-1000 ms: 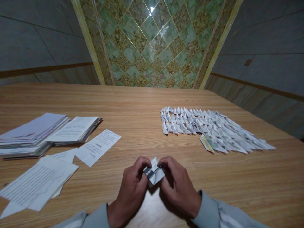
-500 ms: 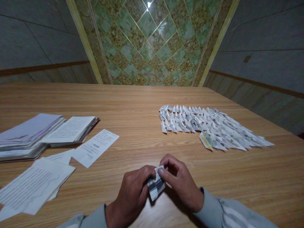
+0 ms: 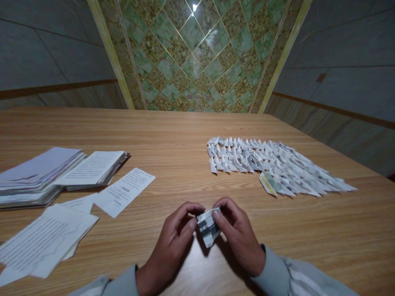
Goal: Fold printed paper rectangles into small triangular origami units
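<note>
A small folded piece of printed paper (image 3: 209, 230), white with dark grey bands, is held up over the near middle of the table. My right hand (image 3: 239, 234) pinches its upper right side, thumb on the front face and fingers curled behind. At the left edge, my left hand (image 3: 173, 238) has its thumb tip and bent forefinger against the paper; its other fingers are hidden. Beyond my right hand, several rows of small folded paper pieces (image 3: 290, 164) with pointed tips lie close together, a yellow and green one at the near corner.
Stacks of paper sheets (image 3: 40, 164) and a booklet-sized printed pile (image 3: 92, 166) lie on the left. Nearer are a loose printed slip (image 3: 125, 191) and lined sheets (image 3: 46, 238). The wooden table (image 3: 160, 131) ends before a green tiled wall (image 3: 197, 53).
My left hand has loosened from a tight grip over the paper and shifted to its left edge. The folded paper has risen slightly away from me and to the right.
</note>
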The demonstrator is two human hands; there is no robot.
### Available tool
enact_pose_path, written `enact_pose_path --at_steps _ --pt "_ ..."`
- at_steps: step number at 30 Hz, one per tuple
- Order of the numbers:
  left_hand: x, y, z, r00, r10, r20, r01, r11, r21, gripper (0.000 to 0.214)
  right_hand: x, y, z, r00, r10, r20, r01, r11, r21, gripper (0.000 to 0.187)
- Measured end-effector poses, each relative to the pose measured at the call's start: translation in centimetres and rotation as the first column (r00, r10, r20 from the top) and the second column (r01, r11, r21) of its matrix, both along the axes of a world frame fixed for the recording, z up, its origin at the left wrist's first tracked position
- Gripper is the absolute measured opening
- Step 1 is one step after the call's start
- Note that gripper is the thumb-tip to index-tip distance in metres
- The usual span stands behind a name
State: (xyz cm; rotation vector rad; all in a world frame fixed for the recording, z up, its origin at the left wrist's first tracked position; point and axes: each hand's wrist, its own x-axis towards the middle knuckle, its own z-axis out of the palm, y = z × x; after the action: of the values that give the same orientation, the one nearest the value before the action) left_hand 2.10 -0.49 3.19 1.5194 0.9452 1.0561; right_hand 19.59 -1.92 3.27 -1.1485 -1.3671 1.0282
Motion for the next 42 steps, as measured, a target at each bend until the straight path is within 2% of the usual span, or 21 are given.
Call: enact_pose_path --at_steps 5,8,11,19,24,29,33,42 --pt "0.30 0.00 -0.47 0.996 0.052 -0.065 -0.051 0.998 0.026 0.018 0.14 0.18 -0.12 0.998 0.001 -0.062 -0.004 0.998 -0.060 0.027" --pt "0.28 0.11 -0.37 0.992 0.068 -0.108 -0.065 0.997 0.035 0.009 0.10 0.21 -0.16 0.998 0.027 -0.063 -0.031 0.998 -0.058 0.027" --pt "0.05 0.15 -0.13 0.989 0.084 -0.119 -0.081 0.996 0.032 0.014 0.03 0.17 -0.16 0.998 0.035 -0.046 -0.037 0.999 -0.041 0.027" --pt "0.13 0.29 -0.25 0.999 0.009 0.050 0.001 0.983 -0.182 0.017 0.10 0.06 -0.42 0.999 -0.009 0.046 0.009 1.000 0.002 0.025" --pt "0.17 0.23 0.04 0.999 -0.041 0.034 0.046 0.988 -0.147 0.025 -0.02 -0.08 -0.39 0.995 -0.013 0.102 0.011 1.000 0.023 0.023" --pt "0.42 0.51 0.00 0.999 0.030 -0.033 -0.036 0.985 -0.171 0.023 -0.02 -0.15 -0.19 0.990 0.026 0.139 -0.025 1.000 -0.013 0.023" --pt "0.42 0.55 -0.31 0.999 0.031 -0.015 -0.033 0.982 -0.184 0.024 0.22 0.04 0.00 0.987 0.073 0.140 -0.067 0.996 -0.050 0.023" --pt "0.40 0.38 -0.26 1.000 -0.014 -0.017 0.011 0.988 -0.155 0.030 0.28 0.14 0.09 0.988 0.045 0.147 -0.047 0.999 0.009 0.028"
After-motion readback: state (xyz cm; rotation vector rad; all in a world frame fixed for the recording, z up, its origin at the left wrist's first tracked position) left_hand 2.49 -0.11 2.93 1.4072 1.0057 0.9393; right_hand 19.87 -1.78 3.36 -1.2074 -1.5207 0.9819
